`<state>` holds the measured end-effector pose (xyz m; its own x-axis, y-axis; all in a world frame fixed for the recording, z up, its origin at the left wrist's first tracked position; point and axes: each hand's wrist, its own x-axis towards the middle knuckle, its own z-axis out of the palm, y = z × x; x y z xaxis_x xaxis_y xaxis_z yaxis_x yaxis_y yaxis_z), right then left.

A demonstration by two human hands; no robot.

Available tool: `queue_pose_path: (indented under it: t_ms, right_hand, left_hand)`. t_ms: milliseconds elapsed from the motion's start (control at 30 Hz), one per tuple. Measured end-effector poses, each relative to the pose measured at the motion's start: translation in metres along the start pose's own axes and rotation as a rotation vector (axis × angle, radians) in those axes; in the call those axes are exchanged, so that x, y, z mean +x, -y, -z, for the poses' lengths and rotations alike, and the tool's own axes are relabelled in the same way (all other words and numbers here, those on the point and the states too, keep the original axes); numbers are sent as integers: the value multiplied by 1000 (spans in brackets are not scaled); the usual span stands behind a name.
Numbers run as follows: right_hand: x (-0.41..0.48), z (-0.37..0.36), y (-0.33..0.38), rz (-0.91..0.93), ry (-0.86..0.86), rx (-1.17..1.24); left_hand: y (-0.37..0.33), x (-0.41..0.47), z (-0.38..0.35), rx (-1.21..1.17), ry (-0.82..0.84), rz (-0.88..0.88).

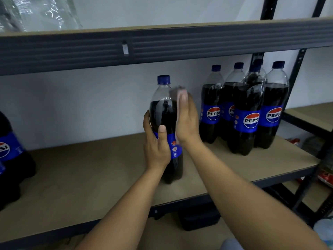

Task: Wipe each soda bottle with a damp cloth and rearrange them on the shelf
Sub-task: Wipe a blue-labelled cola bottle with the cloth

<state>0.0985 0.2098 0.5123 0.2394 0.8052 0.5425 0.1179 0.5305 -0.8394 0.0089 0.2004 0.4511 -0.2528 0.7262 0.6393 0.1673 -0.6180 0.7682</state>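
A tall Pepsi bottle with a blue cap stands upright at the middle of the wooden shelf. My left hand grips its blue label from the left, thumb across the front. My right hand lies flat against the bottle's right side, fingers straight, pressing a pinkish cloth onto the shoulder; the cloth looks blurred. Several more Pepsi bottles stand grouped at the right end of the shelf. Another Pepsi bottle shows at the left edge.
The upper shelf's dark metal beam hangs low over the bottle caps, with clear plastic wrap on top. Dark uprights frame the right end. Red packets lie lower right. A dark box sits beneath the shelf.
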Motion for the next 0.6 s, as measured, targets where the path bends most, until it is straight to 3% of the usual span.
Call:
queue_pose_path:
  t_ms: [100, 200, 467, 600]
  right_hand:
    - [25, -4, 30, 154, 46, -24]
    - [10, -3, 13, 213, 45, -19]
    - [-93, 2, -96, -82, 22, 44]
    - [-96, 2, -106, -160, 35, 39]
  left_hand:
    - [1, -2, 1, 1, -15, 35]
    - [0, -2, 0, 18, -9, 7]
    - [5, -1, -4, 58, 7, 11]
    - [6, 0, -2, -5, 51, 36]
